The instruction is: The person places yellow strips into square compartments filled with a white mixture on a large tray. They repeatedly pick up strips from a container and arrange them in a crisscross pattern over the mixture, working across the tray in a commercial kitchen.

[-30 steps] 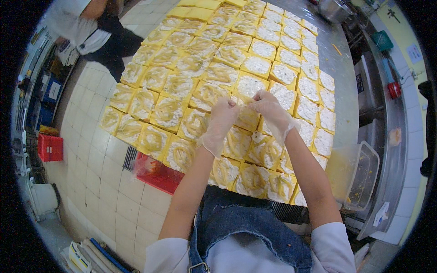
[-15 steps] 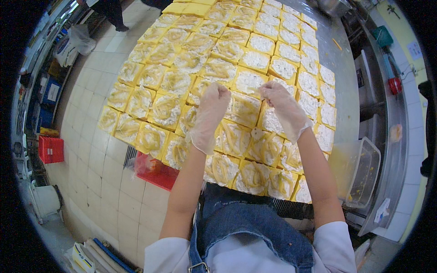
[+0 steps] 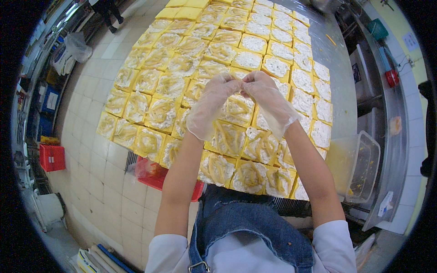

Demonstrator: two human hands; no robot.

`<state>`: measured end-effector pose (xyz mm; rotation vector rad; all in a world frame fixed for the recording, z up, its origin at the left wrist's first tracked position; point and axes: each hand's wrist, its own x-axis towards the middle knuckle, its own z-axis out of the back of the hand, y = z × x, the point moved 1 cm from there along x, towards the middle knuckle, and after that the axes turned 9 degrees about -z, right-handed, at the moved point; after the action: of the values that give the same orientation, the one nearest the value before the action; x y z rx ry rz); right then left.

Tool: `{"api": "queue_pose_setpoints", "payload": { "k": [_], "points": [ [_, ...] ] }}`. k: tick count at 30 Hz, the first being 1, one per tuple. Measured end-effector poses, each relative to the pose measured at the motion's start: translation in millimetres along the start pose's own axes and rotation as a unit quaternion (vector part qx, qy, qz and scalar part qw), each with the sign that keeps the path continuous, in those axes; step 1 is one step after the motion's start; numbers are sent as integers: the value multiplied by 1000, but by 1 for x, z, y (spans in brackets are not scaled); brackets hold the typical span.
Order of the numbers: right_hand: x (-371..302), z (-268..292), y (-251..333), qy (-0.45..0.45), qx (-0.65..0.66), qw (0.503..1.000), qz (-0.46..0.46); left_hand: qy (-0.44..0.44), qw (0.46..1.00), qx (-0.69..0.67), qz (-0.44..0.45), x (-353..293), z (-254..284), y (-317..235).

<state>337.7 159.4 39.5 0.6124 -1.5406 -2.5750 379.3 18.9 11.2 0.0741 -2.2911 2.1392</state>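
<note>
Many square slabs of yellow sponge cake (image 3: 228, 138) lie edge to edge on the metal table, spread with white cream. Those on the left and near side carry pale yellow strips (image 3: 211, 169) on the cream; cream-topped squares (image 3: 276, 67) on the right have no strips. Over the middle of the slabs, my left hand (image 3: 207, 108) and my right hand (image 3: 272, 101) meet at the fingertips, both in clear thin gloves. Their fingers are closed in a pinch. Whatever lies between them is too small and hidden to make out.
Plain yellow slabs (image 3: 189, 13) sit at the far left of the table. A clear plastic tub (image 3: 364, 168) stands at the right edge. Below the table's left edge is a red crate (image 3: 152, 175); another red bin (image 3: 52, 157) is farther left. Someone's legs (image 3: 108, 16) show at upper left.
My hands were apart over the slabs and have come together, the right moving left and the left slightly right. The person at upper left has shifted their legs.
</note>
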Motion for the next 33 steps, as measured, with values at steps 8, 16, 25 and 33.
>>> {"api": "queue_pose_setpoints", "payload": {
  "k": [8, 16, 25, 33],
  "points": [
    [-7, 2, -27, -23, 60, 998, -7, 10, 997, 72, 42, -19, 14, -10],
    [4, -30, -70, -56, -171, 984, 4, 3, 996, 21, 89, -42, 35, -18],
    [-22, 4, -8, 153, 196, 969, 8, 19, 999, 15, 34, -19, 24, -6],
    [27, 11, -20, 48, 77, 996, -5, -62, 997, -27, 40, 31, 0, 27]
  ]
}}
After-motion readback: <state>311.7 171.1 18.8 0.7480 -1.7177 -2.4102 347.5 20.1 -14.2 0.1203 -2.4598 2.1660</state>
